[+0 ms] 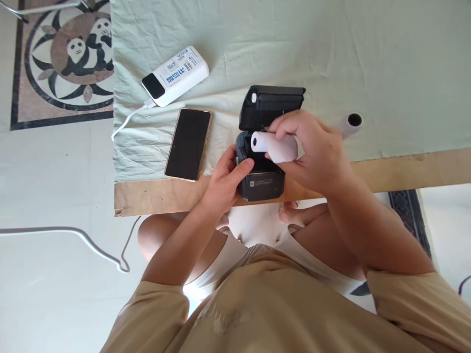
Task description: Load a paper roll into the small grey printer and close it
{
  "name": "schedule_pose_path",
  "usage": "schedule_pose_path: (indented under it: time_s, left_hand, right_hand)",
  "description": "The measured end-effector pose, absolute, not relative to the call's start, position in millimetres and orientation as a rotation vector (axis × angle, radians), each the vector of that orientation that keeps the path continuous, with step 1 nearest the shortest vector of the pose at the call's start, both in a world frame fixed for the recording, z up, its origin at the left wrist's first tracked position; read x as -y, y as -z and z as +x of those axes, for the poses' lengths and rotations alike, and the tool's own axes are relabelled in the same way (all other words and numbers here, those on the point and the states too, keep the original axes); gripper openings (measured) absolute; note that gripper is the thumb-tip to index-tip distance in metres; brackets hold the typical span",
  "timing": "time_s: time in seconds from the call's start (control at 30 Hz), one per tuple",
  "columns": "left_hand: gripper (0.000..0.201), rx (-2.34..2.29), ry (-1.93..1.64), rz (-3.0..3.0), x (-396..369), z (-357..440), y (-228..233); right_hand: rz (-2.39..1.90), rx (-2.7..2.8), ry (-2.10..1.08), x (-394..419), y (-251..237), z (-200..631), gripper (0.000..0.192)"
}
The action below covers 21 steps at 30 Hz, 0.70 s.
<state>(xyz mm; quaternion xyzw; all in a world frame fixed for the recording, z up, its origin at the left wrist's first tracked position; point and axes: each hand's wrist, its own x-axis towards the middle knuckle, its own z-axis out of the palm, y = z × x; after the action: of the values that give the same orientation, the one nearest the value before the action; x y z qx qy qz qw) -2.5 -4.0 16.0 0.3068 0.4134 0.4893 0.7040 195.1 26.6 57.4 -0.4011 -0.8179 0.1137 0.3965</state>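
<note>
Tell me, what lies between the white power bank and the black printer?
In the head view, a dark phone lies face up on the green cloth, between power bank and printer.

Single head-worn view, looking steeply down from close above onto pale green cloth-covered wooden table (386, 59), own lap, and white tiled floor (47, 162) beyond table edge.

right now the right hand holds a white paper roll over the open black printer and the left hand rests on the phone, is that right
Not quite. The left hand grips the side of the black printer, not the phone, which lies untouched beside it. The head view shows this. The right hand does hold the white paper roll over the open printer.
</note>
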Motion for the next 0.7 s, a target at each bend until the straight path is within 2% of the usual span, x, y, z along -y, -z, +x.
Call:
schedule_pose_path:
  time_s: [0.3, 0.5, 0.7]
  left_hand:
    - [0.044, -0.854, -1.089, 0.697, 8, -8, -13]
    - [0.046, -0.852, -1.081, 0.709, 7, -9, -12]
    - [0.044, -0.872, -1.142, 0.733, 10, -5, -9]
  right_hand:
    - [-0.954, 2.102, -0.161, -23, -44, 192, 0.028]
    - [-0.967, 2.121, -0.160, -23, -39, 193, 0.026]
    - [-0.848, 2.151, -0.193, -16, -56, 199, 0.022]
